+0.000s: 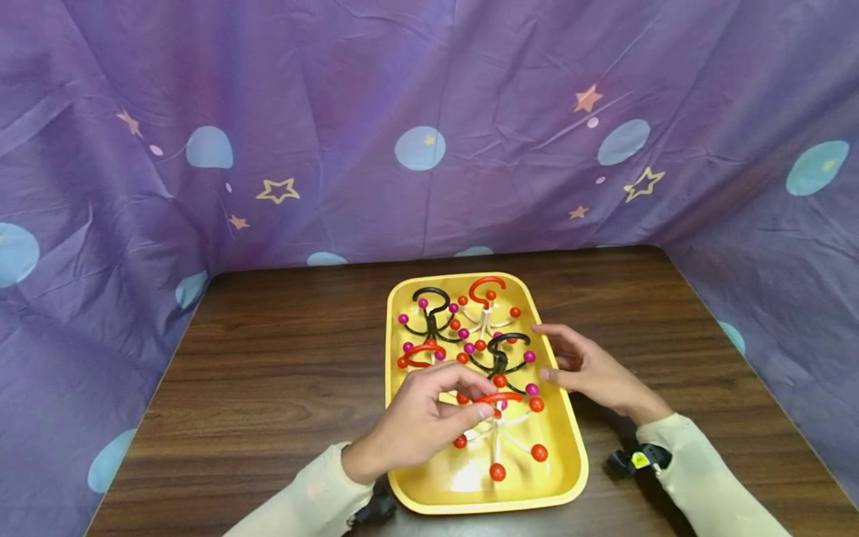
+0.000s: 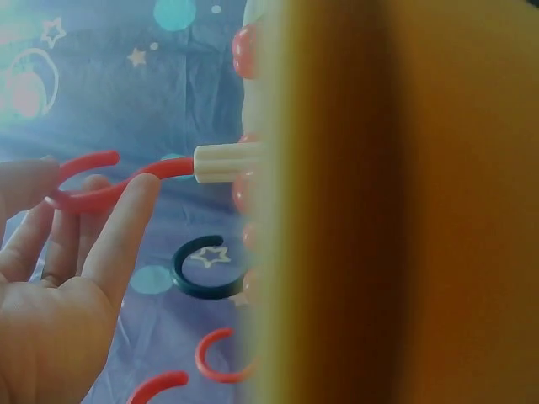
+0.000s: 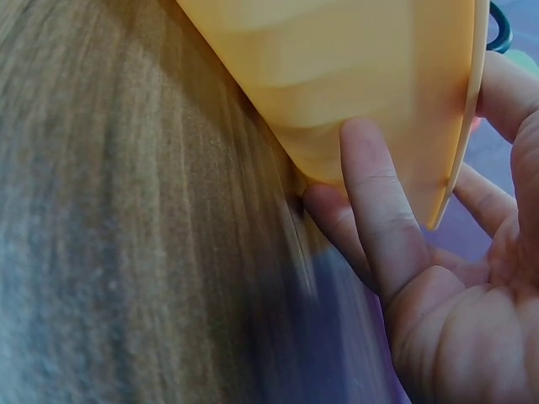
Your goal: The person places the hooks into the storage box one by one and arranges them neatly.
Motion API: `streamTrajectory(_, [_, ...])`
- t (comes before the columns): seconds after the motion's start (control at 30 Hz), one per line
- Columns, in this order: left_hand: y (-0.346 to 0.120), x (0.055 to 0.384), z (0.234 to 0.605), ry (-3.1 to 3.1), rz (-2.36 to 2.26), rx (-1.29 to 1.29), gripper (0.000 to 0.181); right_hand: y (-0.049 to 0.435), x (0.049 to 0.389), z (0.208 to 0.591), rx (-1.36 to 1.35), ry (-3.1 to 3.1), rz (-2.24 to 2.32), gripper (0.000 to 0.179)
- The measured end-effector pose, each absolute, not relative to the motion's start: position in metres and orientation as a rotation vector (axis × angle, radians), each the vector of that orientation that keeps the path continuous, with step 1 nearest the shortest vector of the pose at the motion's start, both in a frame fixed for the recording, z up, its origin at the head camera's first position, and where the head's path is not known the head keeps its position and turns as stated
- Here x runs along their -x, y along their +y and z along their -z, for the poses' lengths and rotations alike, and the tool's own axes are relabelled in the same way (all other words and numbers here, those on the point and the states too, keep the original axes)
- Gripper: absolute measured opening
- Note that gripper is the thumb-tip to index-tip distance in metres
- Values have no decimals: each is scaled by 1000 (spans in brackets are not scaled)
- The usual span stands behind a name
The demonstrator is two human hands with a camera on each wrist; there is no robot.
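Thumb and fingers of my left hand (image 1: 419, 418) pinch the red hook (image 1: 503, 397) of a white, several-armed hanger (image 1: 498, 444) with red ball tips. This hanger is in the near part of a yellow tray (image 1: 582, 470). In the left wrist view, the hook (image 2: 97, 200) runs into a white ribbed stem (image 2: 223, 162); the tray wall hides the arms. My right hand (image 1: 597, 373) holds the tray's right side. In the right wrist view, two fingers (image 3: 370, 181) lie against the outer wall (image 3: 379, 67), while others reach over the rim.
Behind the left hand, the tray holds black hangers (image 1: 432, 321) with magenta balls and white ones (image 1: 486, 321) with red hooks, crowded close together. The tray stands on a dark wood table (image 1: 288, 388). A purple cloth (image 1: 349, 89) with stars hangs behind and at the sides.
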State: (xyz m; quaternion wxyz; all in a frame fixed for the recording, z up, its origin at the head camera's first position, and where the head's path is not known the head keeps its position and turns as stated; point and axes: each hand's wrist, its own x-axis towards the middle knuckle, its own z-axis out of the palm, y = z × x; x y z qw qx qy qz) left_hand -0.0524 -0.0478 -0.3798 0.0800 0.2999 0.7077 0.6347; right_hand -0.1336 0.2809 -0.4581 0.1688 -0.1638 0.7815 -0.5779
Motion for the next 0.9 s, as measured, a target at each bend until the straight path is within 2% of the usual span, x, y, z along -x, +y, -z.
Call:
streamTrajectory(0.53, [-31, 46, 386, 2039, -1884, -931, 16, 282, 134, 458, 459, 2254, 1623, 72])
streamTrajectory(0.9, [-20, 42, 405, 2122, -1759, -927, 14, 280, 133, 458, 444, 2269, 1602, 71])
